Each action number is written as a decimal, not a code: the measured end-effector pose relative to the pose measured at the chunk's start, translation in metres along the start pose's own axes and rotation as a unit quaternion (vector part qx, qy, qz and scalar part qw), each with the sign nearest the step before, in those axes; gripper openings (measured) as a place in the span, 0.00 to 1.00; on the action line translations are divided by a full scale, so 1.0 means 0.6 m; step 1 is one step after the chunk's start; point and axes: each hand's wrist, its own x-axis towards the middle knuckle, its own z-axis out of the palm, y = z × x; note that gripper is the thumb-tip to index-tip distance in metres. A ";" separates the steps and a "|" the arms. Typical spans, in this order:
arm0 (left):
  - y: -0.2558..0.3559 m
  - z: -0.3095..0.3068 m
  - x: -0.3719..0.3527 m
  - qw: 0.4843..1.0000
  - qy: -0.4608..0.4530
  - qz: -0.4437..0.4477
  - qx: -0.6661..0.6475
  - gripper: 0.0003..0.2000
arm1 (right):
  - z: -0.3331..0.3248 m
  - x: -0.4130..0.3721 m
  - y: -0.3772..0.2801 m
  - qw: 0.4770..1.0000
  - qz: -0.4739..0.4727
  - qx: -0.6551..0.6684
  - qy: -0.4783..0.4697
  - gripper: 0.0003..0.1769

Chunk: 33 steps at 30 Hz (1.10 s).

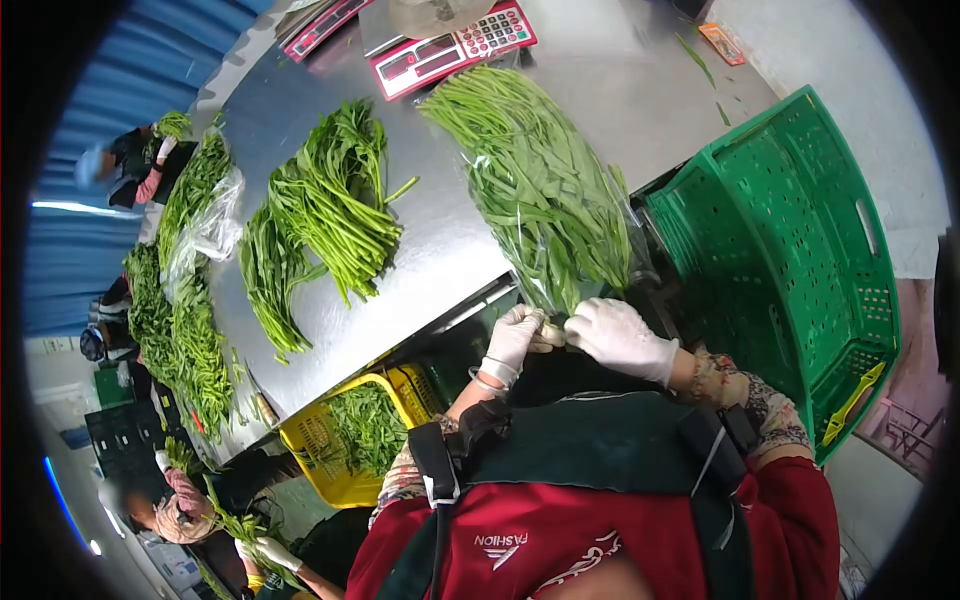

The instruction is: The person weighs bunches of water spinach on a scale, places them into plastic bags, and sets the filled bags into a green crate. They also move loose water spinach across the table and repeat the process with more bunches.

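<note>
A clear plastic bag (535,215) packed with long leafy green stems lies on the steel table, its lower end at the table's near edge. At that end, my left hand (520,338), in a white glove, has its fingers pinched on the gathered plastic. My right hand (615,335), gloved as well, is closed on the same end of the bag, right beside the left. Left of the bag, loose bunches of leafy greens (335,205) rest on the metal.
Red-and-white scales (455,48) stand at the table's (440,240) far side. Green crates (790,240) are stacked at right. Below the table edge, a yellow basket (318,440) holds leaves. More greens (190,330) are heaped at left, where other people (180,490) handle stems.
</note>
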 end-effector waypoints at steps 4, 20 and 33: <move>0.010 0.009 0.000 1.000 -0.006 -0.003 0.025 0.07 | -0.020 -0.027 0.007 1.000 -0.008 -0.001 0.028 0.06; -0.008 -0.029 0.007 0.990 0.036 0.114 0.081 0.13 | 0.033 -0.087 0.028 0.953 0.246 0.140 0.109 0.13; 0.010 0.043 0.076 0.990 0.080 0.106 -0.041 0.09 | 0.084 0.014 0.016 0.956 0.233 0.087 0.157 0.13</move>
